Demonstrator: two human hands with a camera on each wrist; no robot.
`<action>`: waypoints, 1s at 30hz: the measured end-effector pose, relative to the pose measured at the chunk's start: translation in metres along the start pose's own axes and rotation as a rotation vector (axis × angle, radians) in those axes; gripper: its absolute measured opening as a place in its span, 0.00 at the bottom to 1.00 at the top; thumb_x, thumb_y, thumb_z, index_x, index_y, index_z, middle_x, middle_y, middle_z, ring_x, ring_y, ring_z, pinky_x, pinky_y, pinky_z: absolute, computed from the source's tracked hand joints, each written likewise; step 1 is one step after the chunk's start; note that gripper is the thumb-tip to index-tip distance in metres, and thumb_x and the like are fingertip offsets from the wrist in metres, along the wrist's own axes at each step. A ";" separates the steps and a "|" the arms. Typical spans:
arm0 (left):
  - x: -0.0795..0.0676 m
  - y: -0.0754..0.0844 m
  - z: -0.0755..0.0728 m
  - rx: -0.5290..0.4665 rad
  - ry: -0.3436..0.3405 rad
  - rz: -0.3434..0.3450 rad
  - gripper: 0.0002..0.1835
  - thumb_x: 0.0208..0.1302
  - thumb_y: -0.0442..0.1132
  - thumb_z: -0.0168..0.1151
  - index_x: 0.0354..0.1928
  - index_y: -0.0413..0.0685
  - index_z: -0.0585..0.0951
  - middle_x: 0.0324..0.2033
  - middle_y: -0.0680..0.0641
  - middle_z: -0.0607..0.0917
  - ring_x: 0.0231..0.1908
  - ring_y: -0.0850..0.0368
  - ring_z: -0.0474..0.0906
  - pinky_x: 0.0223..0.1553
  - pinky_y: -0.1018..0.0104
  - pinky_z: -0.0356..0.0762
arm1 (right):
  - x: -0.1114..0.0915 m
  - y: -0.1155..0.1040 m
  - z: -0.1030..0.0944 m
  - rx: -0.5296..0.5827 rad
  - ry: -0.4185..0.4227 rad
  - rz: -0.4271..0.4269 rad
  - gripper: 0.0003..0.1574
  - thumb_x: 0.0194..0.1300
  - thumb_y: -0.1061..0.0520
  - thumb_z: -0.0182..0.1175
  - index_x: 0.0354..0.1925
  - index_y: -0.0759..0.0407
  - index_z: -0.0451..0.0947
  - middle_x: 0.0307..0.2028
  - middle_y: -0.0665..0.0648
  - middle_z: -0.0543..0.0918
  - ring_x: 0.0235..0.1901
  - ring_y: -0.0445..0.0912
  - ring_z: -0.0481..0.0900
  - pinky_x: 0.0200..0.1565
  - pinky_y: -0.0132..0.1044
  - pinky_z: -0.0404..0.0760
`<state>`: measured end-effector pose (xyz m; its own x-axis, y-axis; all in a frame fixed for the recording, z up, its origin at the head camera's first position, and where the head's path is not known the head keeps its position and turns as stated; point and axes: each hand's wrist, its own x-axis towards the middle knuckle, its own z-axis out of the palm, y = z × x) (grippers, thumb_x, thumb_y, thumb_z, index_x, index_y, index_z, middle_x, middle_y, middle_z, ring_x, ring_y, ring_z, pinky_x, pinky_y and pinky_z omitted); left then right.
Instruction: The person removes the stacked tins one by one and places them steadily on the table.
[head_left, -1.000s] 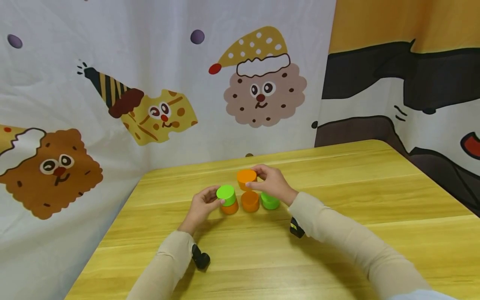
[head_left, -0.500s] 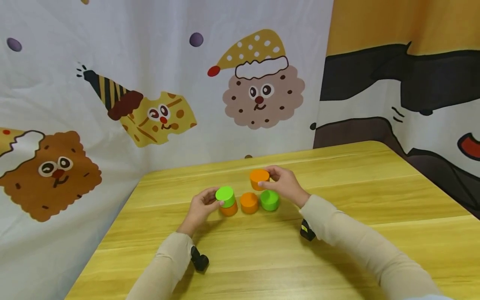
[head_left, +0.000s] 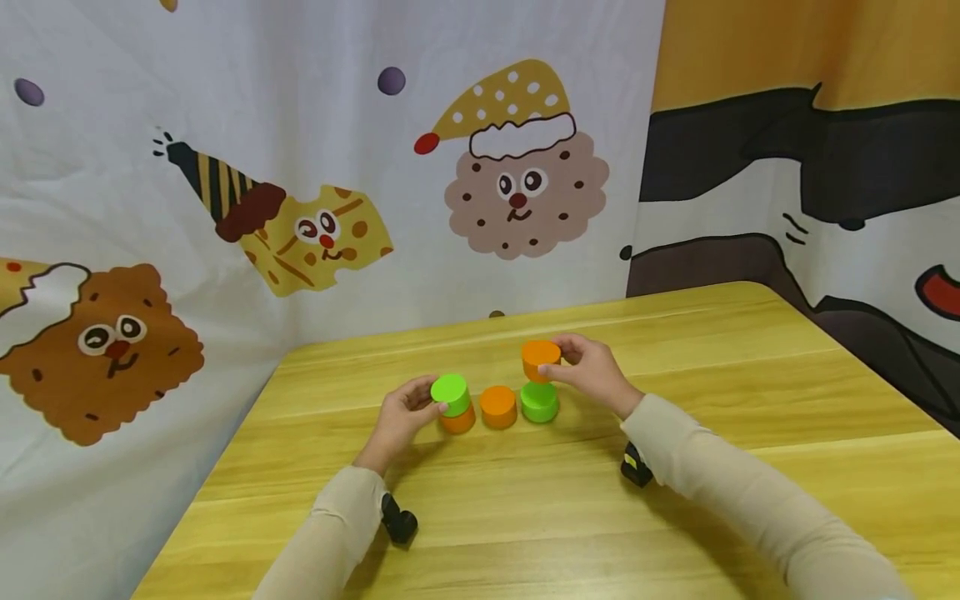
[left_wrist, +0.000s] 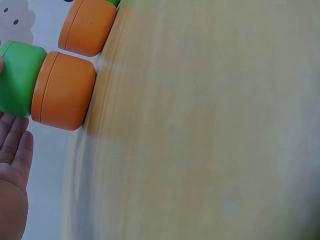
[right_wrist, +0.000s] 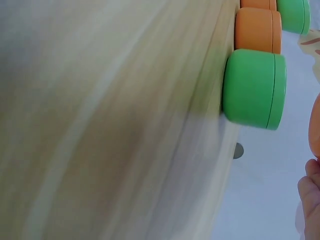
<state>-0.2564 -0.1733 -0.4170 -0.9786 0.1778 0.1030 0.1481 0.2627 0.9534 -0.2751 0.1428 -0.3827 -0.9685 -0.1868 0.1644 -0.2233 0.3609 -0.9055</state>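
Observation:
My left hand (head_left: 401,421) holds a green round block (head_left: 451,394) between thumb and fingers. That block sits on top of an orange round block (head_left: 458,419), and the left wrist view has the two faces meeting. In my right hand (head_left: 594,373) is another orange round block (head_left: 541,360), pinched at its side. It hangs above a green round block (head_left: 539,403) on the table; a gap shows between them in the right wrist view. Midway between the two spots stands a single orange block (head_left: 498,407). Only fingers of the right hand (right_wrist: 312,195) show in the right wrist view.
The blocks stand in a row on a wood-grain table (head_left: 480,517). Behind its far edge hangs a white curtain (head_left: 337,108) with cartoon prints. Black wrist cameras, such as the left one (head_left: 399,521), hang under both sleeves.
My right hand has carried its orange block to the right, from behind the middle orange block to over the green one. The left hand has stayed at its stack.

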 end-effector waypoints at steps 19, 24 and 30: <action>-0.006 0.016 -0.001 -0.038 -0.047 -0.028 0.26 0.58 0.34 0.64 0.60 0.40 0.71 0.56 0.40 0.76 0.58 0.48 0.71 0.60 0.60 0.69 | -0.013 0.019 -0.024 -0.043 0.054 0.018 0.31 0.53 0.48 0.69 0.51 0.62 0.74 0.48 0.61 0.80 0.49 0.53 0.77 0.54 0.48 0.75; -0.011 0.029 0.000 -0.016 -0.054 -0.026 0.26 0.59 0.33 0.63 0.60 0.38 0.70 0.56 0.39 0.76 0.58 0.47 0.70 0.60 0.60 0.69 | -0.017 0.022 -0.030 -0.063 0.043 0.029 0.30 0.54 0.51 0.68 0.50 0.65 0.74 0.46 0.62 0.80 0.43 0.50 0.77 0.47 0.38 0.78; -0.009 0.020 0.000 -0.016 -0.042 -0.017 0.26 0.58 0.35 0.64 0.59 0.40 0.72 0.55 0.40 0.77 0.57 0.48 0.71 0.60 0.60 0.69 | -0.021 0.028 -0.033 -0.058 -0.004 0.056 0.29 0.53 0.52 0.69 0.50 0.66 0.74 0.45 0.63 0.80 0.40 0.48 0.78 0.41 0.30 0.78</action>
<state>-0.2449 -0.1695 -0.3989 -0.9741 0.2133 0.0747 0.1285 0.2506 0.9595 -0.2648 0.1873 -0.3989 -0.9792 -0.1688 0.1123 -0.1750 0.4236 -0.8888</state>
